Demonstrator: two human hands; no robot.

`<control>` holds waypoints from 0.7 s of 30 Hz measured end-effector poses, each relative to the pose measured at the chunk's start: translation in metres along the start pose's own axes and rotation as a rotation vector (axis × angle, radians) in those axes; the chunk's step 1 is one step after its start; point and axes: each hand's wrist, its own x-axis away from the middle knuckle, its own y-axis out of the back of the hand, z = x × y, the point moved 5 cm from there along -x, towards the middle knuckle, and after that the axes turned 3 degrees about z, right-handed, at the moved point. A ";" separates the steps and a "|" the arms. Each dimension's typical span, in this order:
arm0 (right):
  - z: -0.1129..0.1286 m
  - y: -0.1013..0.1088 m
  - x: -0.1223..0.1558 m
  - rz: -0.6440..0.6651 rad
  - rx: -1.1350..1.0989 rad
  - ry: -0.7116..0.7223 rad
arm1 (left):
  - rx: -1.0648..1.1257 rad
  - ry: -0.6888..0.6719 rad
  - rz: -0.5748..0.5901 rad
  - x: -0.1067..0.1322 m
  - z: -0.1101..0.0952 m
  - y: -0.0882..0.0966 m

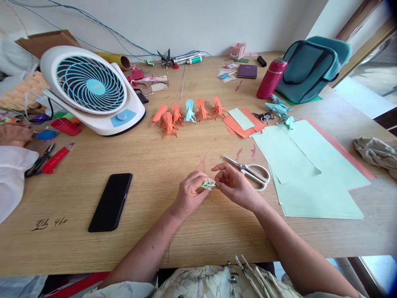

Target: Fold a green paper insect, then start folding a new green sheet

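A small piece of folded pale green paper [207,185] is held over the table between my two hands. My left hand [190,191] is closed around its left part, and the fingers hide some of the folds. With thumb and forefinger, my right hand [235,186] pinches the paper's right tip; its other fingers are curled. White-handled scissors [256,174] lie just beyond my right hand, their blades pointing to the far left. Farther back stands a row of folded paper figures, several orange [169,124] and one light blue [189,111].
Pale green sheets [316,198] cover the table's right side, near blue folded figures [278,108], a pink bottle [272,78] and a teal bag [310,70]. Leftward are a black phone [110,202], a white fan [93,87], a red cutter [57,159] and another person's sleeve [14,174].
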 end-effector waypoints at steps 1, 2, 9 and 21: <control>0.000 0.000 0.000 -0.008 0.005 -0.006 | -0.007 -0.006 0.005 0.000 0.000 0.000; 0.000 0.001 0.000 -0.014 0.000 -0.014 | -0.016 -0.009 0.007 -0.001 -0.001 -0.001; 0.001 0.004 -0.005 -0.003 -0.181 -0.053 | 0.011 0.054 -0.052 -0.002 0.000 0.005; 0.000 0.004 -0.005 -0.007 -0.219 -0.131 | 0.014 0.013 -0.044 -0.003 -0.002 0.006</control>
